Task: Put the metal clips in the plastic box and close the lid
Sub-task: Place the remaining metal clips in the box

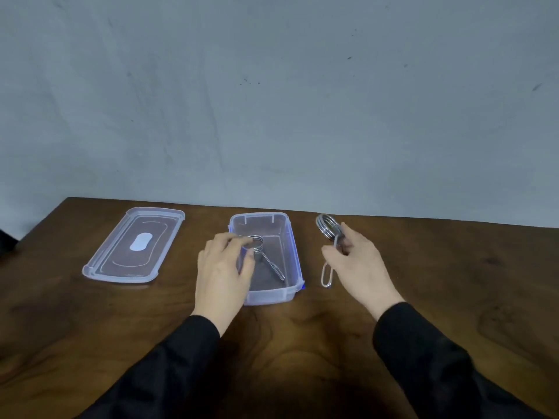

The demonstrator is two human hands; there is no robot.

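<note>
Head view, looking down on a dark wooden table against a pale grey wall. Far left of both grips: clear plastic lid, lying flat, off the box, well apart from it. Next, left hand in a black sleeve, reaching over the near-left rim of the open plastic box, fingers curled round the coil of one metal clip. Coil pinched at the fingertips, its two wire handles slanting down to the right of the grip, inside the box, tips near the floor. Right of the box: right hand, fingers closed on the handles of a second metal clip, coil standing above the grip, one wire loop hanging below it, apparently lifted just clear of the table.
</note>
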